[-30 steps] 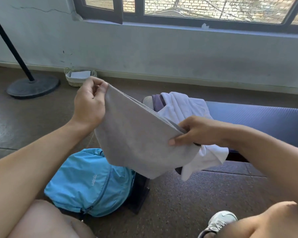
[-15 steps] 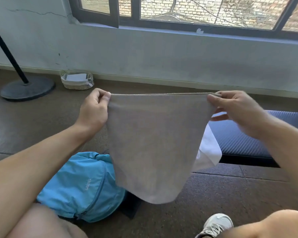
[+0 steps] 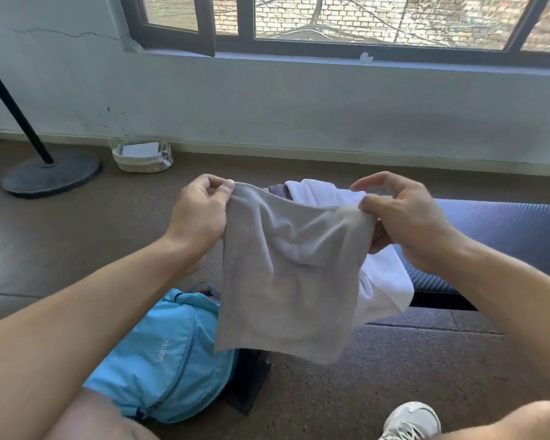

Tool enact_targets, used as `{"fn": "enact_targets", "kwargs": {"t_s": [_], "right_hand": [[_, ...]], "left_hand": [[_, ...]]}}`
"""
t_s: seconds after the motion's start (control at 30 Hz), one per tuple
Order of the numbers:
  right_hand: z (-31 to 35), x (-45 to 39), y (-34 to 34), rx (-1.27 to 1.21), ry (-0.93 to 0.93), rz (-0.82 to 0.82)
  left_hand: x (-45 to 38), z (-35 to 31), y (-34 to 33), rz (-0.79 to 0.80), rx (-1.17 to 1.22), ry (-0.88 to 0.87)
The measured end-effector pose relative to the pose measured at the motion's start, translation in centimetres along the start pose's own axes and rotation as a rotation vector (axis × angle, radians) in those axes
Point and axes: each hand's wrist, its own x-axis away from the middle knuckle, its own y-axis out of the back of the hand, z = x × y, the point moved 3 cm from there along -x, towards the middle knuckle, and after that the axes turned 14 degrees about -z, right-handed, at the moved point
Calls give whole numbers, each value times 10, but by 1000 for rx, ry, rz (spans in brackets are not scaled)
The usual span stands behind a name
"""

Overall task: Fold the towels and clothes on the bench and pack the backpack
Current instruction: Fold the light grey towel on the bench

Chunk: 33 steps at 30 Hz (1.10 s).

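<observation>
A grey towel (image 3: 283, 281) hangs in the air in front of me. My left hand (image 3: 200, 214) pinches its top left corner and my right hand (image 3: 404, 217) pinches its top right corner. Its top edge sags between them. Behind it a white garment (image 3: 385, 281) and a bit of purple cloth (image 3: 280, 190) lie on the dark blue bench (image 3: 505, 230). A light blue backpack (image 3: 169, 354) sits on the floor below my left forearm, partly hidden by the towel.
A wicker basket (image 3: 142, 155) stands by the wall at the left. A black stand with a round base (image 3: 51, 173) is further left. My knees and one white shoe (image 3: 410, 420) are at the bottom edge.
The hands have come closer together, so the taut top edge of the towel now sags and the cloth wrinkles. The clothes on the bench show again above it.
</observation>
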Motion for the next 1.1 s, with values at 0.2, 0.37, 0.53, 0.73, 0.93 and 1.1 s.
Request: {"fn": "enact_targets", "kwargs": {"t_s": [0.2,0.37,0.53,0.73,0.93,1.1], "right_hand": [[24,57,-41,55,114,620],[21,45,-45,257,399,294],[27,40,-42,255,604,131],[26,37,-49,218,579,60],[21,33,-52,287,558,136],[12,21,-47,591,611,394]], "left_hand": [[38,-21,-13,237,26,-86],[53,-25,-16,391,39,-81],[59,-24,-17,426,32,-86],[62,-26,-15,473,91,-20],[61,-24,-10,480,106,80],[47,-16,-8,431,137,79]]}}
